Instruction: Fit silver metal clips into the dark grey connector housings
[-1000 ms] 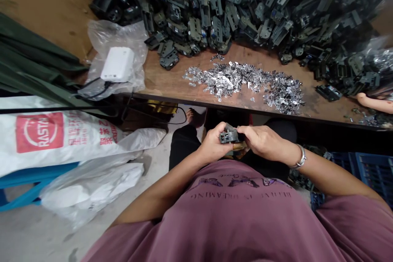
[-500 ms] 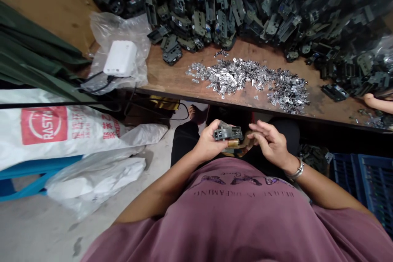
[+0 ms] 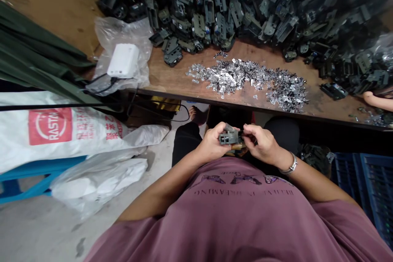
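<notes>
Above my lap, my left hand (image 3: 212, 142) is wrapped around a dark grey-green plastic housing (image 3: 229, 137), a blocky part with small square openings at its left end. My right hand (image 3: 264, 144) is closed in a pinch at the housing's right end. Something small and dark shows by those fingertips, too small to make out. Under the housing, a yellowish-brown piece (image 3: 237, 146) is partly visible between the hands. On the table ahead lies a loose heap of small shiny metal pieces (image 3: 229, 77).
Many similar grey-green parts (image 3: 219, 24) are piled along the table's back. A white box with a cable (image 3: 123, 60) rests on clear plastic at left. Part of another person's bare arm or hand (image 3: 379, 100) enters at right. Blue crates (image 3: 374, 180) and white sacks (image 3: 92, 127) flank me.
My right hand has moved left to the housing, its spread fingers closing into a pinch. The housing has turned slightly in my left hand. The view has shifted a little.
</notes>
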Tool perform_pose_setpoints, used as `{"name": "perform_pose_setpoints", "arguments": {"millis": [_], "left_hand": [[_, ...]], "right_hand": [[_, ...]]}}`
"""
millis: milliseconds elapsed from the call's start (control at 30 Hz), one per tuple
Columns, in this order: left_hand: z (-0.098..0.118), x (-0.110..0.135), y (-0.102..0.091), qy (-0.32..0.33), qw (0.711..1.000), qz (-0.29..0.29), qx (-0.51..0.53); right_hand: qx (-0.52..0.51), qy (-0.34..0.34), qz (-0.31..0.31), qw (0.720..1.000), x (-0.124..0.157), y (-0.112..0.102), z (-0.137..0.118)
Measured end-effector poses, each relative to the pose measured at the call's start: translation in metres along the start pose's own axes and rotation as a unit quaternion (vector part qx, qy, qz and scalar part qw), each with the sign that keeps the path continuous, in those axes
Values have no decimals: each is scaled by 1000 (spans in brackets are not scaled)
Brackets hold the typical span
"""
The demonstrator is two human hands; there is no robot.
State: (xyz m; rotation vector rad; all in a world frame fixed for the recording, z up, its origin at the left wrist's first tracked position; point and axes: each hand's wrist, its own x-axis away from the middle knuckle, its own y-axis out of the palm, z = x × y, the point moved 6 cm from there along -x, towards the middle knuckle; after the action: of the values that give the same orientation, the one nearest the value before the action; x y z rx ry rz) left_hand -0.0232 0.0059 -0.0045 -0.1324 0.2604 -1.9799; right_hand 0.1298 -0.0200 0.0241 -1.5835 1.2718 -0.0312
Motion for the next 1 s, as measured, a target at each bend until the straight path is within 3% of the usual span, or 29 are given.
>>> {"name": "perform_pose_setpoints", "arguments": {"millis": [100, 200, 267, 400, 467, 600, 700, 767, 867, 1000], "left_hand": [[-3, 2, 1, -1, 1000, -2, -6], [-6, 3, 2, -22, 1000, -2, -2], [-8, 3, 1, -50, 999, 13, 15], [-10, 4, -4, -74, 993, 76, 46], [-9, 5, -7, -65, 992, 95, 50], [-9, 5, -5, -27, 993, 97, 56], [-18, 7, 1, -17, 993, 102, 62], [-25, 8, 3, -12, 990, 114, 86], [-29, 11, 2, -7, 985, 115, 127], [-24, 14, 2, -82, 974, -1, 210]], "right_hand": [[-21, 44, 8, 999, 4, 3, 2], [-150, 157, -29, 976, 10, 14, 15], [-277, 257, -42, 925, 17, 22, 26], [-389, 401, 74, 826, 28, 21, 45], [-429, 440, 90, 784, 28, 25, 47], [-531, 493, 52, 687, 24, 48, 41], [-574, 509, 44, 640, 22, 65, 38], [-597, 505, 37, 622, 23, 74, 38], [-622, 480, 10, 619, 24, 76, 38], [-590, 474, 9, 654, 24, 64, 46]]}}
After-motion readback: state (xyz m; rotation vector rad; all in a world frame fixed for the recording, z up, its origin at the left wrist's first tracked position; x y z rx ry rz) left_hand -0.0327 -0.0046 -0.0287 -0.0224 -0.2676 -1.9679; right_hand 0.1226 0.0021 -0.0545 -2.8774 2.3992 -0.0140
